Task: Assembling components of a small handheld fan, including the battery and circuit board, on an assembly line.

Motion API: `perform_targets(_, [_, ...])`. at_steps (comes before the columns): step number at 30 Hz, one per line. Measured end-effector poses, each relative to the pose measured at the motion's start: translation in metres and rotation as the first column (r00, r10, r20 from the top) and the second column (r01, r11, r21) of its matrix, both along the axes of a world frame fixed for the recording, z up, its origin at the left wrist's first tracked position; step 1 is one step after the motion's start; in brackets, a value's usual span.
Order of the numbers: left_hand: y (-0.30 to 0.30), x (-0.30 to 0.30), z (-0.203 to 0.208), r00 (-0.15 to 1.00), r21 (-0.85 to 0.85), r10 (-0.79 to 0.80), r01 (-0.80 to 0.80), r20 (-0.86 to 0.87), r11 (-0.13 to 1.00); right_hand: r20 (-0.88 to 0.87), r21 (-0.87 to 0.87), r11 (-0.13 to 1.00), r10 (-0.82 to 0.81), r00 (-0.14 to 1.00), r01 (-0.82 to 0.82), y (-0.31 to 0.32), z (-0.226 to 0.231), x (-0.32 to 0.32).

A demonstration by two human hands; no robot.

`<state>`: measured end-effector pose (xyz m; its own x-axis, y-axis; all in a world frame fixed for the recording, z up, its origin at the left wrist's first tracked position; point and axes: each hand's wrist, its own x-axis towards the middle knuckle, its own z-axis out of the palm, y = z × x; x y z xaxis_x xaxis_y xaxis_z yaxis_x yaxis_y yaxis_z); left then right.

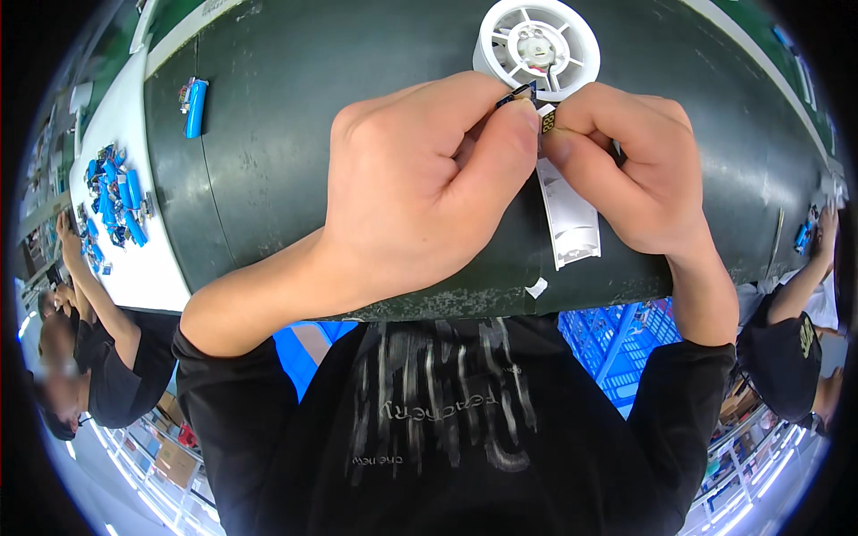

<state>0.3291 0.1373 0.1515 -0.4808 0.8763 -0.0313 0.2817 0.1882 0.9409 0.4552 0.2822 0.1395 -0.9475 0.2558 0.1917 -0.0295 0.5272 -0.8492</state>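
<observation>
A white fan housing with a round spoked head (585, 45) and an open channel-shaped handle (572, 228) lies on the dark green work surface in front of me. Over the place where head and handle meet, my left hand (420, 170) is closed in a pinch on a small dark circuit board (523, 93). Close against it, my right hand (635, 165) pinches a small black part with yellow marks (549, 121) between thumb and forefinger. Whether the two small parts are joined is hidden by my fingers.
One blue cylindrical battery cell (196, 109) with a small board lies to the left. Beyond it, several more blue cells (116, 196) are heaped on a white board (165, 272). Blue crates (617, 344) stand below the near edge. People (112, 357) work on either side.
</observation>
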Motion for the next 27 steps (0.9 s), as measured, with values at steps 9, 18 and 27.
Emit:
perform_targets(9, [0.0006,0.0001,0.002,0.998,-0.018,0.002,-0.001,0.07,1.0,0.003,0.016,1.0,0.006,1.0,-0.006,0.0007,0.0029,0.0003])
perform_targets(18, [0.001,-0.0006,0.0027,0.99,-0.013,-0.032,0.034,0.14,0.999,-0.012,0.052,0.998,0.034,0.999,-0.033,0.0036,0.0021,0.0014])
perform_targets(27, [0.0001,-0.007,0.0023,0.965,0.037,-0.054,0.046,0.256,0.998,-0.025,0.011,0.995,0.098,0.995,-0.098,0.0064,0.0049,0.003])
